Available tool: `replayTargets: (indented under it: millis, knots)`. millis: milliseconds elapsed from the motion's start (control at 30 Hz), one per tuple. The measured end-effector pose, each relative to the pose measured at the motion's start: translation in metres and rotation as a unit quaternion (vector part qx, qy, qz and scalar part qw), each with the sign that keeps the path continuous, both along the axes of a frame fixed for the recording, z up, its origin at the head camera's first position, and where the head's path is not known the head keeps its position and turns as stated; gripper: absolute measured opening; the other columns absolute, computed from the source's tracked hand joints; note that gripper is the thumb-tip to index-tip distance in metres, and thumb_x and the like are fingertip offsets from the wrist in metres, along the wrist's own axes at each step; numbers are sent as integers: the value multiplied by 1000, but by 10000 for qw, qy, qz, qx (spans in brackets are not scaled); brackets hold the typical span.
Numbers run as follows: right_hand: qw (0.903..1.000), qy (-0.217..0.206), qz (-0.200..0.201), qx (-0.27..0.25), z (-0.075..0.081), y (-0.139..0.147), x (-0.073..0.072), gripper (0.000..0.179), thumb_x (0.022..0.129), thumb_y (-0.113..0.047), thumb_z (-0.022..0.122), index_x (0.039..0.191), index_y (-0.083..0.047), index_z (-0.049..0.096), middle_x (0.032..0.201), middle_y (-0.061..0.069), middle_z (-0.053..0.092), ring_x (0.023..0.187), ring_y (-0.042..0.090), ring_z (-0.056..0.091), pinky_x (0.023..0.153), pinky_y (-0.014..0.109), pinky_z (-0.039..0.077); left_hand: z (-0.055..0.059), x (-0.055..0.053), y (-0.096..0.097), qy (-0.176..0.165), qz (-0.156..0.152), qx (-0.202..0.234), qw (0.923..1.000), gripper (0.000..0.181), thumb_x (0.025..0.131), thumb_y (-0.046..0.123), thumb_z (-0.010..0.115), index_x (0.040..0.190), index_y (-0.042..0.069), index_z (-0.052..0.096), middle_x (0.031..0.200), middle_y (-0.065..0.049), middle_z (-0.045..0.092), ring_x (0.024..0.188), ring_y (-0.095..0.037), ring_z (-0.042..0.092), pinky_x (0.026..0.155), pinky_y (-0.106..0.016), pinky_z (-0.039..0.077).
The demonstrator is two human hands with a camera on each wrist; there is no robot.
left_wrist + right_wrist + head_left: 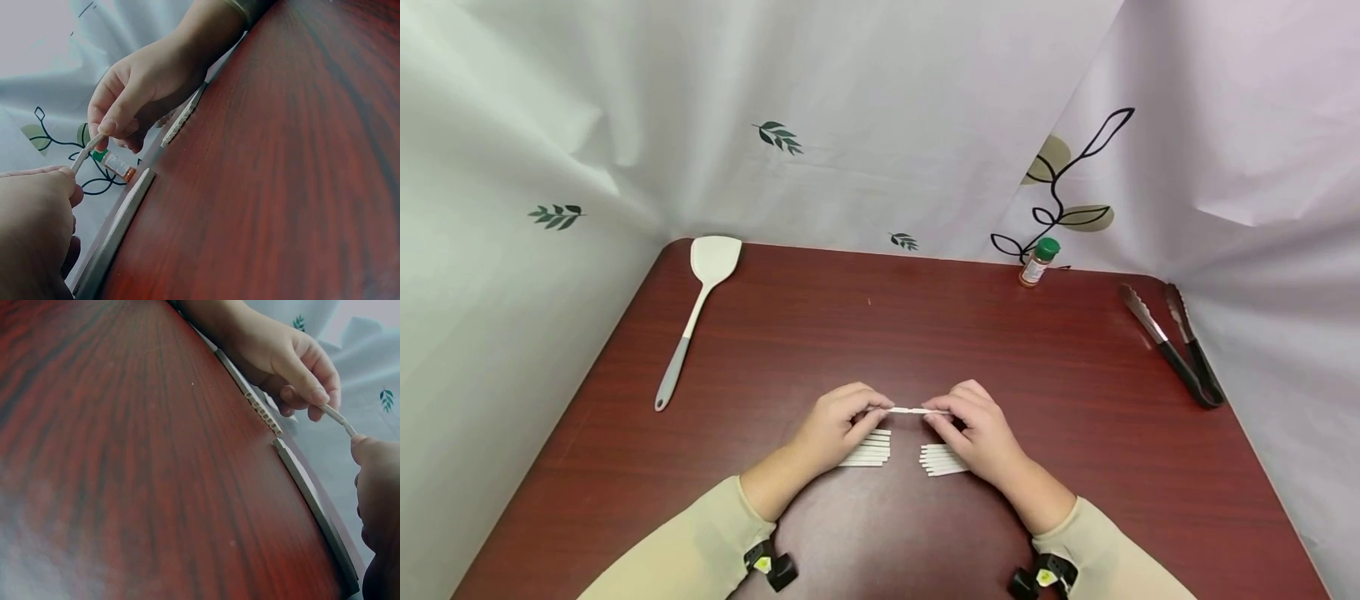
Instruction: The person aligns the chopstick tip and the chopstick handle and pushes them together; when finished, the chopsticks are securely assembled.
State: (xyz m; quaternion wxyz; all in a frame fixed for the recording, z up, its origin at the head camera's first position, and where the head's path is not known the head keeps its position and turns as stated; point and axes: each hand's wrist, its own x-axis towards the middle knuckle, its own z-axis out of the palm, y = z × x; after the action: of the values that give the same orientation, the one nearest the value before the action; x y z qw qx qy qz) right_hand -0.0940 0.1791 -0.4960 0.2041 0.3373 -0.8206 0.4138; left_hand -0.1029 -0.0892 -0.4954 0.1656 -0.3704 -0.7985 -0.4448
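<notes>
In the head view, a thin white stick (908, 410) spans the gap between both hands, above the table. My left hand (844, 421) pinches its left end between thumb and fingers. The right hand (973, 423) pinches the other end the same way. A joint or notch shows near the stick's middle, with a slight bend there in the right wrist view. Below the left hand lies a row of several white sticks (872, 450), partly hidden by it; their ends look hollow in the right wrist view. A second row of white sticks (938, 460) lies under the right hand.
A white spatula (697, 308) with a grey handle lies at the left of the dark red table (865, 342). Near the back edge stands a small green-capped bottle (1037, 262). Black-handled tongs (1180, 354) lie spread at the right. A white curtain (880, 150) hangs behind.
</notes>
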Motion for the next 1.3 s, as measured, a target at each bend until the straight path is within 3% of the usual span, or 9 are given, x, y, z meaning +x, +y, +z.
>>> replayTargets:
  millis: [400, 767, 1033, 1300]
  knots:
    - [9999, 103, 26, -16, 2, -2, 2, 17, 87, -5, 84, 101, -13, 80, 80, -9, 62, 80, 14, 52, 76, 24, 40, -1, 1, 0, 100, -85, -78, 9999, 15, 96, 5, 78, 108, 13, 78, 102, 2, 74, 88, -9, 66, 75, -24, 54]
    - [9999, -64, 81, -41, 3, -3, 4, 4, 99, -15, 78, 102, -13, 80, 83, -9, 64, 82, 13, 53, 76, 23, 42, -4, 4, 3, 52, -120, 84, 9999, 8, 98, 6, 76, 104, 11, 77, 101, 0, 75, 88, -11, 68, 75, -25, 55]
    - [10000, -8, 86, -38, 3, -8, 8, 4, 100, -13, 75, 102, -14, 78, 84, -9, 62, 82, 12, 53, 76, 22, 42, 1, 5, 4, 26, -227, 128, 9997, 13, 94, 0, 77, 104, 10, 75, 101, 0, 74, 87, -10, 66, 75, -23, 53]
    - [9995, 240, 164, -135, 6, -12, 8, 6, 101, -16, 74, 101, -11, 77, 86, -9, 61, 83, 12, 53, 76, 23, 42, 3, 7, 7, 35, -359, 189, 9992, 9, 98, 1, 73, 103, 9, 73, 101, -4, 74, 90, -12, 68, 77, -25, 55]
